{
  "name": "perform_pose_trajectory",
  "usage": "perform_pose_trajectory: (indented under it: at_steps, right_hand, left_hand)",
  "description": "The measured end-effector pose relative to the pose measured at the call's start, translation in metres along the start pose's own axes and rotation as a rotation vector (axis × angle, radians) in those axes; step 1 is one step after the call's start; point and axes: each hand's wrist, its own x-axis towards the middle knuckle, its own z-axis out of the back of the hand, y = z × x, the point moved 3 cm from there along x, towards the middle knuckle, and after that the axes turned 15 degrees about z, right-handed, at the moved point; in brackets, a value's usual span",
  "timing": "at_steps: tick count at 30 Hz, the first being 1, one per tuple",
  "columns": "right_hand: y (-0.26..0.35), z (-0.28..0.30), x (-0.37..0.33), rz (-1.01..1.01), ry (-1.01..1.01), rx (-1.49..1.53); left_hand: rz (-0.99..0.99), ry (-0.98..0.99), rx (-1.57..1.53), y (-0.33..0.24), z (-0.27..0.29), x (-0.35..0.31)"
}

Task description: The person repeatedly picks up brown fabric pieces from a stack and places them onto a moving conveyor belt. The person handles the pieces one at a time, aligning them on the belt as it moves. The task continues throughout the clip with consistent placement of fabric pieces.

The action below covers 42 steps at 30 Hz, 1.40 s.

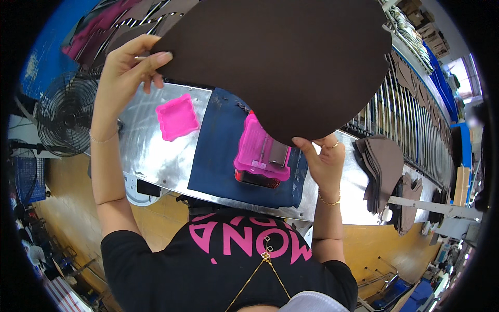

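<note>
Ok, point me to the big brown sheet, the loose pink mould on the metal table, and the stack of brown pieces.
Brown sheet [280, 62], head view, middle of its dark face.
Pink mould [177, 117], head view, centre of the square piece.
Stack of brown pieces [383, 169], head view, top piece of the pile.

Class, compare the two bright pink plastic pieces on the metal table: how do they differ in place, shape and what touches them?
The square pink plastic piece with wavy edges lies alone on the bare shiny metal table; the larger pink plastic piece lies on the dark blue mat. The square one is fully visible; the larger one is partly hidden by the big dark brown sheet and carries a brown piece. Both are bright pink.
</note>
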Motion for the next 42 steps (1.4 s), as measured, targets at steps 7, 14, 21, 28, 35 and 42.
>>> perform_pose_trajectory:
  at_steps: [7,14,21,28,35,42]
  right_hand:
    - [-0.001,-0.006,-0.009,0.148,0.170,-0.284]
    - [-0.020,0.050,-0.058,0.054,0.126,-0.315]
    - [-0.035,0.108,-0.132,-0.279,-0.177,-0.270]
    - [-0.017,0.203,-0.162,-0.250,-0.430,-0.260]
    - [-0.058,0.227,-0.086,-0.231,-0.506,-0.294]
    - [-0.219,0.259,-0.016,-0.303,-0.386,-0.233]
  left_hand:
    - [0.067,-0.044,0.081,0.019,0.007,-0.034]
    - [0.108,0.224,0.235,0.032,-0.070,-0.038]
    - [-0.327,0.381,0.397,0.010,-0.142,-0.030]
    - [-0.502,0.500,0.473,-0.007,-0.203,-0.039]
    - [-0.329,0.383,0.311,-0.023,-0.190,-0.025]
    - [0.018,0.178,0.257,-0.010,-0.113,-0.027]
